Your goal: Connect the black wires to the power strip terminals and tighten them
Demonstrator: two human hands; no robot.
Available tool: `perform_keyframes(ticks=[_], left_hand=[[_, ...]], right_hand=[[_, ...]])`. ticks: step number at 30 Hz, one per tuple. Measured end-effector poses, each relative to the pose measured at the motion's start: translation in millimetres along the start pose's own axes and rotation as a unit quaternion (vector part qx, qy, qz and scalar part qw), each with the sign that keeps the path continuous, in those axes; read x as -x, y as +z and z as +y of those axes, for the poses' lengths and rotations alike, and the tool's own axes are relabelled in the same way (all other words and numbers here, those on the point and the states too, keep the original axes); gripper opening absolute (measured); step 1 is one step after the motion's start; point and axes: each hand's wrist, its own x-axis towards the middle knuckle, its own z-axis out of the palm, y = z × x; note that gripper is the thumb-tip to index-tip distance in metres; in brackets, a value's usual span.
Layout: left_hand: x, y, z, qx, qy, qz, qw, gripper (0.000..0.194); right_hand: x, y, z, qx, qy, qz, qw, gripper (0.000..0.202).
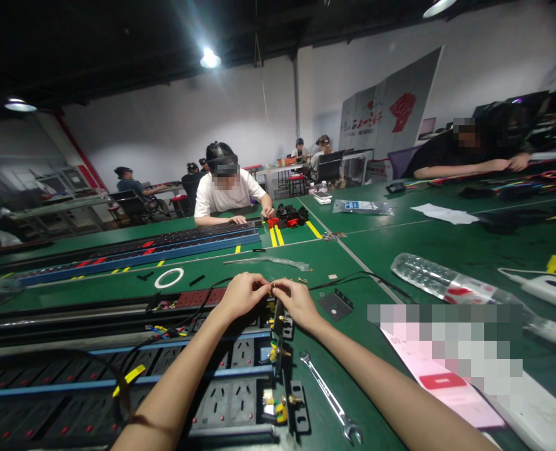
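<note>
My left hand [245, 295] and my right hand [297, 302] meet at the end of a power strip, fingers closed in a pinch. Between the fingertips a small brass-coloured part [273, 287] shows, mostly covered; its exact kind is hidden. Just below the hands stand the strips' black end brackets [285, 360], fitted with brass bolts and yellow-green wires. Black socket strips [231, 401] in blue-edged rails lie side by side under my left forearm. A brown-red socket row [198, 297] is farther back. Right of the brackets lies a double-ended wrench [327, 396].
A loose black bracket [335, 305] and a black cable [353, 275] lie right of my hands. Farther right are a plastic bottle [447, 282] and a pink sheet [440, 369]. A white ring [169, 278] lies beyond the strips. Co-workers sit across the green table [376, 219].
</note>
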Motion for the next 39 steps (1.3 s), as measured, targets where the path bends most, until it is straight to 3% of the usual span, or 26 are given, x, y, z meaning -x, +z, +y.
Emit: perform_keyframes(ticks=[12, 39], left_hand=[[0, 1.2, -2, 0.024, 0.002, -0.001, 1.0, 0.024], [1, -0.6, 10, -0.019, -0.02, 0.003, 1.0, 0.025]], right_hand=[[0, 2, 0, -0.042, 0.027, 0.018, 0.999, 0.019], [1, 3, 0, 0.002, 0.028, 0.034, 0.999, 0.015]])
